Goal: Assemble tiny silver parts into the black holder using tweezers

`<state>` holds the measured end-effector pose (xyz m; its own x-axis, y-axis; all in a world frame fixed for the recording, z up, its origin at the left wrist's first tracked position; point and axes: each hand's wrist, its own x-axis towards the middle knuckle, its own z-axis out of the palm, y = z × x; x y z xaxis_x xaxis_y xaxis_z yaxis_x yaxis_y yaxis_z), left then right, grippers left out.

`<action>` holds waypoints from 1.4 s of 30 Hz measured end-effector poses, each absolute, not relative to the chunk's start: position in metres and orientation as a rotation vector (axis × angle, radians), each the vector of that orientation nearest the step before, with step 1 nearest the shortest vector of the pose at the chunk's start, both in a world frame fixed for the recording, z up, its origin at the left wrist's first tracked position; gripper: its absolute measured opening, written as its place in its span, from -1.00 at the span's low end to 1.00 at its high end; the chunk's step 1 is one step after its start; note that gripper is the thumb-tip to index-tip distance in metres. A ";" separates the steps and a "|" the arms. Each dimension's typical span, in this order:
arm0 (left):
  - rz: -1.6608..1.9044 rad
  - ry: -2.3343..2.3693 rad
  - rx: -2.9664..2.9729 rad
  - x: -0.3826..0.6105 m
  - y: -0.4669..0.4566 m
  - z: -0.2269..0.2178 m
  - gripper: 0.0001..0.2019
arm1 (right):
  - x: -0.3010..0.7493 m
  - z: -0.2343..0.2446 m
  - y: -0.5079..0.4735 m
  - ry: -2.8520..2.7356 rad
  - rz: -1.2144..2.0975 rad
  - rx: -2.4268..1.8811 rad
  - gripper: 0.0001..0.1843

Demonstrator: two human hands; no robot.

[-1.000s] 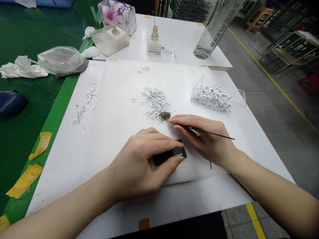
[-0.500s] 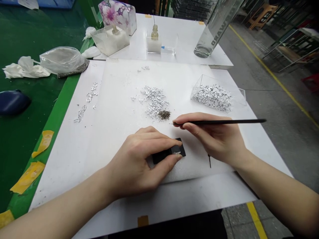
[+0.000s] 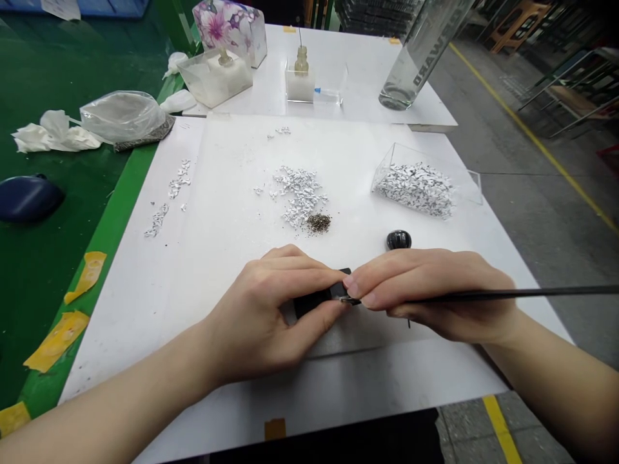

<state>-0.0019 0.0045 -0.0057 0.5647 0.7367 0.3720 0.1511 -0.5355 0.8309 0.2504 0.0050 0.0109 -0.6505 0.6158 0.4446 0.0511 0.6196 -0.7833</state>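
My left hand (image 3: 271, 316) is closed around a small black block (image 3: 309, 304) on the white mat, thumb and forefinger pinching its right part. A small shiny piece shows between those fingertips, too small to name. My right hand (image 3: 445, 280) holds slim black tweezers (image 3: 556, 292), their tip at the block beside the left fingertips. Beyond the hands lie a heap of small white-and-grey pieces (image 3: 300, 193) and a little pile of tiny brass-coloured parts (image 3: 319, 223). Behind my right hand, a tool's round black knob (image 3: 399, 240) shows; the hand hides most of its shaft.
A clear box (image 3: 391, 161) of similar white pieces lies tipped at the right. At the back stand a glass bottle (image 3: 401, 90), a clear tray with a small bottle (image 3: 300, 64) and a flowered box (image 3: 232, 29). A plastic bag (image 3: 120, 116) rests at the left edge.
My right hand has moved down and to the right, bringing the tweezers' tip from beside the brass-coloured pile to the black block. The black knob has come into view. My left hand stays put.
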 end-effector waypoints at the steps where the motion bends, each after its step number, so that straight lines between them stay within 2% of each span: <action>1: 0.946 0.713 2.013 -0.002 0.004 -0.006 -0.78 | 0.250 0.011 0.005 -2.124 0.982 -0.510 -0.82; 42: 0.946 0.730 1.991 -0.001 0.003 -0.005 -0.80 | 0.250 0.012 0.005 -2.146 0.937 -0.543 -0.82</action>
<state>-0.0013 0.0028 -0.0053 0.5545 0.7513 0.3579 0.1553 -0.5160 0.8424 0.2503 0.0054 0.0120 -0.6512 0.6129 0.4475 0.0884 0.6469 -0.7574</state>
